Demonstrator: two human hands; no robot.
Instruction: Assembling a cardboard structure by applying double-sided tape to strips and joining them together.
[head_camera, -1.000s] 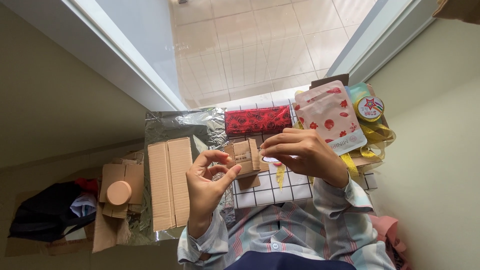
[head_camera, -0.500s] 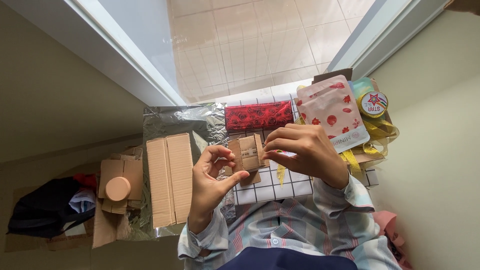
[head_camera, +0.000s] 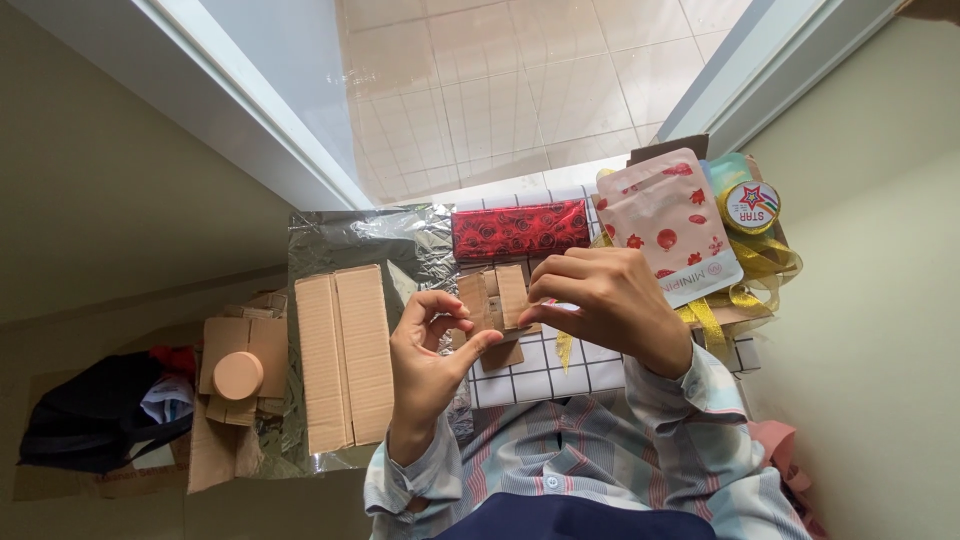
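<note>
While the right hand (head_camera: 600, 305) pinches a small brown cardboard box (head_camera: 492, 300), the left hand (head_camera: 432, 340) stays half spread beside it. Behind lies a red rose-patterned package (head_camera: 518, 229), and a pink sachet (head_camera: 668, 222) at right.

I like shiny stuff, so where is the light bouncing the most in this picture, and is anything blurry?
Head view: strongest glare on the tiled floor beyond the glass; the crinkled silver foil glints too; the red rose box shines softly. Both hands, left hand and right hand, look sharp, with no real blur.
</note>
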